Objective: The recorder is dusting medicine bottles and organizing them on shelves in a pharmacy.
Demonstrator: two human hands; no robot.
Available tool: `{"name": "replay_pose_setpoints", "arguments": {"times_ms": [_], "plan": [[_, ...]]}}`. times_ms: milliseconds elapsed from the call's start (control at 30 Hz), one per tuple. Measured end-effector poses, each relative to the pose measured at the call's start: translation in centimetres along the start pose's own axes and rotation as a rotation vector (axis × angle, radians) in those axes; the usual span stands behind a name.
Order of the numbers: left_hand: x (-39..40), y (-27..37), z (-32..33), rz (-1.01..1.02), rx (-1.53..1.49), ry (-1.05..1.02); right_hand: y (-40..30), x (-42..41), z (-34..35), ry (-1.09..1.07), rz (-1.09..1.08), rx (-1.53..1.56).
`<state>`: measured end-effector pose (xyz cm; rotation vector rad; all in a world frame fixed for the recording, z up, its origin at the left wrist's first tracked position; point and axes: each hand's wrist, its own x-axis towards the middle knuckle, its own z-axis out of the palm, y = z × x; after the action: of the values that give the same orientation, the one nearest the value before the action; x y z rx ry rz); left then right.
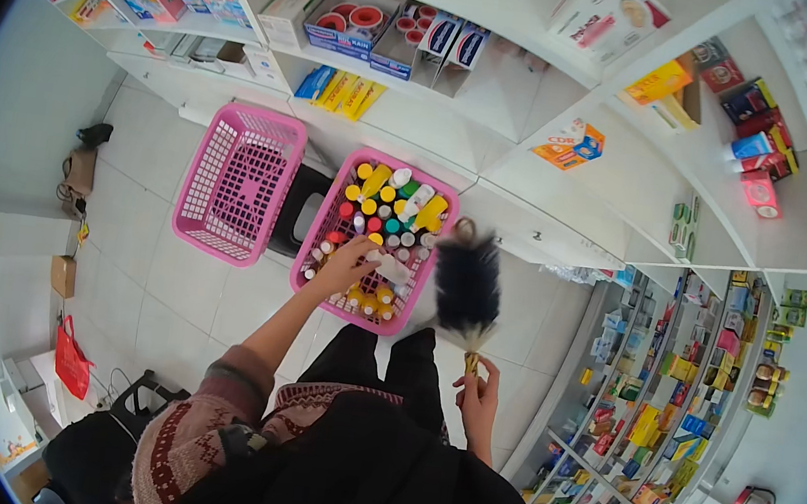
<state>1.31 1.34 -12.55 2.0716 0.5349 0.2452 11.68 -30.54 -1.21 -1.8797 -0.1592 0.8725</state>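
My left hand [347, 269] reaches into a pink plastic basket [305, 244] and has its fingertips around the cap end of a white bottle [394, 270]. That bottle lies tilted above the others and looks slightly blurred. Packed around it are several small bottles with yellow, red, green, white and grey caps, and a few yellow bottles [376, 181] rest on top. In my right hand [478, 393] is the yellowish handle of a feather duster [469, 283]. Its dark feathers point away from me, just right of the basket.
Left of the full basket, a second pink basket [209, 183] shows its bare bottom. A black stool [295, 208] is partly visible between them. White shelves [420, 114] with boxed goods run along the front. A stocked display rack [623, 430] stands right; a red bag [73, 359] hangs left.
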Motion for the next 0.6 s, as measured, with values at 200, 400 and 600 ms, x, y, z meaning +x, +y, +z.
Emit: {"name": "replay_pose_setpoints", "arguments": {"times_ms": [200,400,600], "plan": [[-0.2,10.6,-3.0,-0.356,-1.548,0.314,-3.8,1.4,-2.4,-0.299,-0.131,0.227],[0.6,11.6,1.2,-0.727,-2.02,0.181,-6.8,3.6,-5.4,-0.578,-0.441,-0.078],[0.9,10.9,2.5,-0.667,-2.01,-0.211,-11.2,4.3,-9.1,-0.652,-0.475,-0.125]]}}
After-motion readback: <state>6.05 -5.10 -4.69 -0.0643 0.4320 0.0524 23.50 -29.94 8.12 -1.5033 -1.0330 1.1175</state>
